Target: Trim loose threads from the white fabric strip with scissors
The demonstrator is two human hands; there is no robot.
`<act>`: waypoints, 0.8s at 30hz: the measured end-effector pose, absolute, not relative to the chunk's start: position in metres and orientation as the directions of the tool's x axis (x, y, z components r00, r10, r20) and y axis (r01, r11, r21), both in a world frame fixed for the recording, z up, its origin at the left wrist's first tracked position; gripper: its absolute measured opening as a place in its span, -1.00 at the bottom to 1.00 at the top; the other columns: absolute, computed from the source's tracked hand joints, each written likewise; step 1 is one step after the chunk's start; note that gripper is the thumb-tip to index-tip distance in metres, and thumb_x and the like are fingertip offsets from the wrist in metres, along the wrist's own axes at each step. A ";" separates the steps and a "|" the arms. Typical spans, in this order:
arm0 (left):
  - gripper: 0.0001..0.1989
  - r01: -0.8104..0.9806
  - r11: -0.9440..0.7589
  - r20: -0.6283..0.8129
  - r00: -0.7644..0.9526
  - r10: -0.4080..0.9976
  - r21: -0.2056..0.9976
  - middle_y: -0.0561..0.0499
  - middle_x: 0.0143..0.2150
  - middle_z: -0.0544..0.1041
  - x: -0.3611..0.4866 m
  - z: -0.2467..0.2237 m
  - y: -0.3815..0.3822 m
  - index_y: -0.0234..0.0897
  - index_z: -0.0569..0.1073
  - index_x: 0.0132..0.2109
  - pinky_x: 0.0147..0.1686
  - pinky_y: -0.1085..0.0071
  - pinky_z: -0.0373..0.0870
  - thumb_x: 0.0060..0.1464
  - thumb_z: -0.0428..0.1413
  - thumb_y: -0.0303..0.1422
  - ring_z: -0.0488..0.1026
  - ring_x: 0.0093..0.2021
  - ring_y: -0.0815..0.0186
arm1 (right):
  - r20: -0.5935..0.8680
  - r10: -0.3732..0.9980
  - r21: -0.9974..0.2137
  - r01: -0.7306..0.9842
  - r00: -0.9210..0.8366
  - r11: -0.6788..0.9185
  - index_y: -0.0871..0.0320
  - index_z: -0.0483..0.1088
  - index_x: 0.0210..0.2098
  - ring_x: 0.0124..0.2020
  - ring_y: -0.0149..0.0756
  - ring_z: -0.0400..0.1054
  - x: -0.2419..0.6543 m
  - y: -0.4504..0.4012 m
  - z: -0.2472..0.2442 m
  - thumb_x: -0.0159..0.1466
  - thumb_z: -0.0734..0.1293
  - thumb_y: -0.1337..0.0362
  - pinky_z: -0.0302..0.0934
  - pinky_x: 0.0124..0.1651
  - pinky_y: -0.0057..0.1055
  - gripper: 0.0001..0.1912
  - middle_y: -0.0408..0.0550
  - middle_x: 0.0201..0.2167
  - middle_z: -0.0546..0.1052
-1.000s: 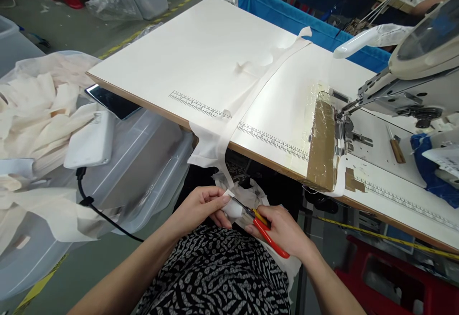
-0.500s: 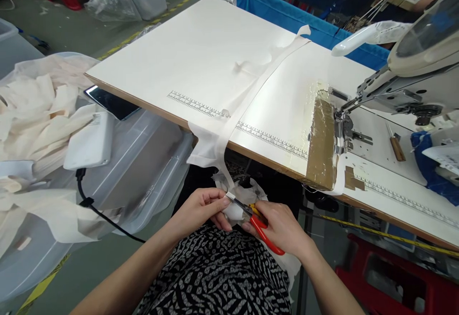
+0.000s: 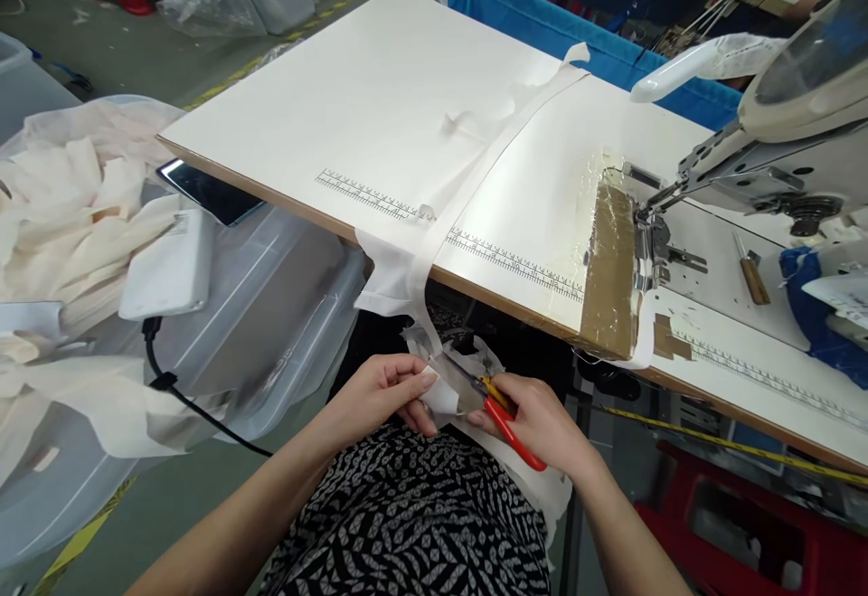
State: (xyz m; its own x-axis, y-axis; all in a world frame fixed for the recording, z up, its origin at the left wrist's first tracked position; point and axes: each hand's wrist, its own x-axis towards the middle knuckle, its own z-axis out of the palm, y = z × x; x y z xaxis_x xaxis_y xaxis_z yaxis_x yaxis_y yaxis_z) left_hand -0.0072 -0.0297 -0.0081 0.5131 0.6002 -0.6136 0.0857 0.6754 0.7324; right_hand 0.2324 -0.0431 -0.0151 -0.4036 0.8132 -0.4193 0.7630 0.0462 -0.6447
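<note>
while right fingers (image 3: 508, 386) grip scissors (image 3: 519, 442), cloth (image 3: 74, 171) tops a bin (image 3: 261, 298).

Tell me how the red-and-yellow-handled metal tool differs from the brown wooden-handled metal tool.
The red-and-yellow-handled tool has two handles; the wooden-handled tool has one. The red-and-yellow-handled tool sits in the person's right hand; the wooden-handled tool lies on the machine table. Both have metal ends.

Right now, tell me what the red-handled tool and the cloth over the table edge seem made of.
Tool: grips probably smooth plastic, being evenly bright; slim tip likely metal, being dark grey.
Cloth: apparently thin, matte fabric, since it hangs in soft folds; fibre unclear.
</note>
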 end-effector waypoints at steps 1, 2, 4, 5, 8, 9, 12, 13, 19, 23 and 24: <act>-0.60 0.089 0.673 -0.614 0.511 0.602 0.734 -0.15 -0.44 0.58 -0.005 -0.009 -0.030 -0.40 0.36 -0.23 -0.40 0.54 0.45 0.17 0.06 -0.07 0.57 -0.42 0.29 | -0.414 0.810 -0.706 0.709 -0.415 0.002 0.20 0.17 -0.49 -0.49 -0.49 0.13 0.230 -0.042 -0.014 0.19 0.32 -0.11 -0.04 -0.44 -0.56 -0.51 -0.14 -0.51 0.32; -0.60 0.087 0.671 -0.612 0.511 0.604 0.736 -0.14 -0.44 0.58 -0.003 -0.009 -0.031 -0.38 0.33 -0.19 -0.39 0.52 0.45 0.17 0.05 -0.06 0.57 -0.41 0.28 | -0.406 0.807 -0.771 0.635 -0.429 -0.050 0.20 0.21 -0.45 -0.45 -0.48 0.18 0.226 -0.041 -0.013 0.19 0.33 -0.08 0.03 -0.40 -0.57 -0.55 -0.13 -0.46 0.35; -0.60 0.078 0.669 -0.598 0.532 0.599 0.739 -0.12 -0.43 0.57 0.003 -0.010 -0.033 -0.33 0.24 -0.12 -0.37 0.48 0.46 0.19 0.00 -0.04 0.58 -0.38 0.24 | -0.385 0.816 -0.862 0.484 -0.432 -0.150 0.21 0.25 -0.38 -0.40 -0.48 0.20 0.213 -0.040 -0.015 0.19 0.33 0.00 0.10 -0.35 -0.57 -0.63 -0.13 -0.41 0.36; -0.60 0.076 0.664 -0.587 0.550 0.594 0.744 -0.10 -0.42 0.57 0.006 -0.010 -0.034 -0.31 0.21 -0.10 -0.36 0.45 0.47 0.21 -0.04 -0.02 0.58 -0.36 0.23 | -0.366 0.832 -0.886 0.429 -0.417 -0.174 0.21 0.25 -0.38 -0.41 -0.49 0.19 0.206 -0.040 -0.016 0.19 0.32 0.05 0.11 -0.35 -0.58 -0.67 -0.14 -0.43 0.34; -0.62 0.159 0.525 -0.523 0.522 0.674 0.836 -0.04 -0.36 0.54 0.011 -0.007 -0.031 -0.28 0.20 -0.09 -0.34 0.44 0.46 0.25 -0.14 -0.02 0.55 -0.36 0.30 | -0.256 0.907 -0.907 0.408 -0.335 -0.105 0.21 0.19 -0.46 -0.46 -0.51 0.12 0.193 -0.042 -0.021 0.19 0.25 0.19 0.07 -0.38 -0.57 -0.78 -0.17 -0.52 0.26; -0.64 0.238 0.410 -0.474 0.444 0.760 0.880 -0.02 -0.34 0.52 0.011 -0.005 -0.027 -0.28 0.23 -0.09 -0.36 0.46 0.43 0.25 -0.13 -0.05 0.51 -0.38 0.35 | -0.206 0.926 -0.903 0.427 -0.315 -0.056 0.21 0.18 -0.47 -0.47 -0.51 0.11 0.192 -0.044 -0.022 0.20 0.23 0.22 0.06 -0.38 -0.56 -0.80 -0.17 -0.52 0.25; -0.71 0.595 -0.026 -0.064 0.130 0.989 0.803 0.00 -0.29 0.44 0.007 0.008 -0.003 -0.30 0.30 -0.05 -0.38 0.52 0.30 0.22 -0.02 -0.18 0.36 -0.38 0.44 | -0.110 0.950 -0.877 0.479 -0.293 0.046 0.21 0.21 -0.43 -0.44 -0.49 0.14 0.199 -0.051 -0.020 0.23 0.22 0.26 0.07 -0.35 -0.55 -0.84 -0.14 -0.47 0.29; -0.70 0.704 -0.127 0.099 0.081 0.992 0.698 -0.02 -0.25 0.42 0.007 0.015 0.008 -0.32 0.32 -0.03 -0.37 0.52 0.28 0.20 0.01 -0.21 0.35 -0.34 0.43 | -0.095 0.952 -0.872 0.486 -0.291 0.061 0.21 0.22 -0.41 -0.43 -0.49 0.15 0.203 -0.053 -0.018 0.24 0.22 0.26 0.08 -0.34 -0.54 -0.85 -0.13 -0.45 0.31; -0.80 0.971 -0.228 0.055 0.224 0.973 0.072 -0.18 -0.15 0.37 0.015 0.057 0.075 -0.44 0.39 -0.13 -0.38 0.49 0.28 0.11 0.04 -0.40 0.34 -0.07 0.13 | -0.120 0.975 -0.877 0.481 -0.185 -0.017 0.19 0.34 -0.29 -0.37 -0.43 0.30 0.230 -0.066 0.000 0.29 0.24 0.21 0.21 -0.29 -0.52 -0.84 -0.03 -0.32 0.44; -0.79 0.988 -0.155 -0.049 0.155 0.987 0.006 -0.17 -0.24 0.36 0.008 0.071 0.101 -0.50 0.39 -0.14 -0.28 0.36 0.33 0.17 -0.05 -0.43 0.39 -0.13 0.10 | -0.152 0.988 -0.926 0.346 0.011 -0.147 0.19 0.40 -0.28 -0.36 -0.30 0.39 0.289 -0.083 0.011 0.26 0.29 0.08 0.32 -0.28 -0.42 -0.73 0.06 -0.31 0.49; -0.77 0.990 -0.133 -0.052 0.136 0.989 0.053 -0.14 -0.28 0.37 0.002 0.072 0.103 -0.48 0.40 -0.16 -0.28 0.36 0.32 0.20 -0.07 -0.41 0.40 -0.18 0.14 | -0.144 0.989 -0.950 0.274 0.043 -0.150 0.19 0.40 -0.31 -0.38 -0.26 0.40 0.310 -0.092 0.013 0.26 0.29 0.07 0.34 -0.31 -0.39 -0.72 0.06 -0.38 0.48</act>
